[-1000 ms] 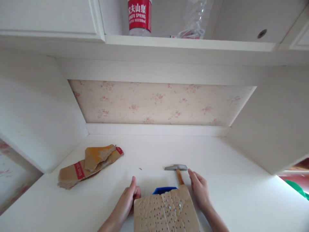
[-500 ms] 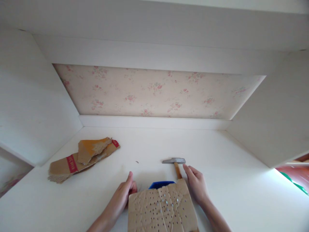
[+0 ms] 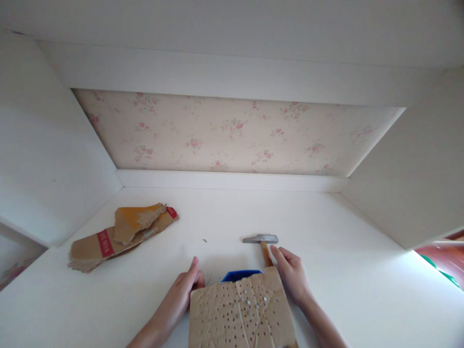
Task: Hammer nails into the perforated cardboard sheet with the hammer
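A brown cardboard sheet full of small holes, with a few nail heads near its middle, lies at the near edge over a blue object. My left hand is at the sheet's left edge, thumb up and fingers curled against it. My right hand rests along the sheet's right edge with fingers stretched out. Its fingertips lie beside the wooden handle of a hammer, whose steel head points left on the white desk.
Torn cardboard pieces with red print lie at the left of the desk. A tiny loose nail sits ahead of my left hand. White side panels and a floral back wall close in the desk.
The view has tilted down, so the upper shelf with its bottles has left the picture. Both hands stay at the sheet's edges, the right one slightly nearer the hammer handle.
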{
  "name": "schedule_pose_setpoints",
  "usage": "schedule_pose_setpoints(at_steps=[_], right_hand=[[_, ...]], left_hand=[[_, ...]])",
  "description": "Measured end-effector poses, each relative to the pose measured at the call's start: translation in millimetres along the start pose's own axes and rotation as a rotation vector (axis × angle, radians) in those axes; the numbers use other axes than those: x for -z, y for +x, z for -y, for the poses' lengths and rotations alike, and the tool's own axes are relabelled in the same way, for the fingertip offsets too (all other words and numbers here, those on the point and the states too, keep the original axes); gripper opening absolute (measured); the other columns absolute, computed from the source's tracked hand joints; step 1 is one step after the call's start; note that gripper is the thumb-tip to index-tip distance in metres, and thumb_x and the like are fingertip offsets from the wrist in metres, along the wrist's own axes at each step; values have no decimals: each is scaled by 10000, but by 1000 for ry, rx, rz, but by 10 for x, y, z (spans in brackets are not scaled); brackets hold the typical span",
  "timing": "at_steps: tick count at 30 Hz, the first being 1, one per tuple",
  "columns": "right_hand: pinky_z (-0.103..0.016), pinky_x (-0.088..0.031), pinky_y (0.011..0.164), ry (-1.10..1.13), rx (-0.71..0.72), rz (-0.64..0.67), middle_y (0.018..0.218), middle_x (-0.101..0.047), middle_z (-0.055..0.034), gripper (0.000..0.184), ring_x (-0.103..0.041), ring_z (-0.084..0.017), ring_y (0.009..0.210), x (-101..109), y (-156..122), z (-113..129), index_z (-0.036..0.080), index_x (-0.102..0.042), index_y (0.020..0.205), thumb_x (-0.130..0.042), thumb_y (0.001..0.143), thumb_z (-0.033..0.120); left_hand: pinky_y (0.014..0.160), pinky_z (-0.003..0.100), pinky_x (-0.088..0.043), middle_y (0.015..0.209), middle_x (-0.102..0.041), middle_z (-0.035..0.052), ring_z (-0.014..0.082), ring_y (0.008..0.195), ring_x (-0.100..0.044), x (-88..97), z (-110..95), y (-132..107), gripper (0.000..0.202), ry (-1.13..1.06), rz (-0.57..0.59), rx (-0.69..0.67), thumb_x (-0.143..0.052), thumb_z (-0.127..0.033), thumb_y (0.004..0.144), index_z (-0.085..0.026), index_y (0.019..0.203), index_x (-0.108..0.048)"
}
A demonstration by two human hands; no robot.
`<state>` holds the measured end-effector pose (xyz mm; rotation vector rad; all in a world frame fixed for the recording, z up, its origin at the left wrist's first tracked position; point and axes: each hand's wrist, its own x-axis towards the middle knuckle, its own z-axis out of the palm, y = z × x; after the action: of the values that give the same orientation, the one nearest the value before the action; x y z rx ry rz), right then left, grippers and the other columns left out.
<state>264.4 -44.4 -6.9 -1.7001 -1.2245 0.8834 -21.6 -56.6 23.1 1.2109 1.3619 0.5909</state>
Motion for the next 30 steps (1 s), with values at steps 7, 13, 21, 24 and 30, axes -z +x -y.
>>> schedule_pose_setpoints(at_steps=[7, 13, 21, 24, 30], right_hand=[[-283, -248, 538, -28, 9, 12, 604, -278, 67, 495, -308, -134, 586, -3, -5, 23, 249, -325, 607, -427, 886, 645], [-285, -249, 536, -46, 14, 23, 589, -288, 69, 507, -310, -132, 577, 1, -20, 22, 247, -332, 593, -430, 882, 652], [-286, -259, 542, -60, 31, 41, 580, -308, 66, 521, -327, -135, 579, -2, -22, 62, 244, -352, 573, -428, 879, 658], [-287, -250, 540, -69, 32, 44, 582, -292, 68, 521, -326, -135, 576, 2, -22, 64, 245, -347, 575, -426, 878, 661], [-284, -263, 546, -79, 48, 57, 582, -313, 68, 518, -336, -135, 584, 8, -24, 45, 239, -370, 580, -427, 886, 653]], left_hand=[[568, 286, -234, 517, -290, -58, 139, 551, -278, -2, -21, -15, 693, 2, -6, 1, -208, -857, 788, -234, 518, -347], [583, 292, -253, 528, -298, -54, 143, 561, -290, 3, -33, -41, 679, 33, -14, -21, -200, -826, 818, -234, 519, -341], [571, 288, -264, 506, -302, -56, 137, 541, -294, 5, 25, 37, 700, 36, 0, -32, -190, -855, 788, -234, 505, -346], [563, 285, -261, 501, -298, -57, 137, 535, -298, 3, 8, 34, 702, 27, -3, -21, -192, -856, 787, -234, 502, -352], [550, 279, -238, 508, -306, -59, 133, 535, -288, -2, -23, -8, 695, -18, -16, 8, -228, -859, 783, -232, 515, -361]])
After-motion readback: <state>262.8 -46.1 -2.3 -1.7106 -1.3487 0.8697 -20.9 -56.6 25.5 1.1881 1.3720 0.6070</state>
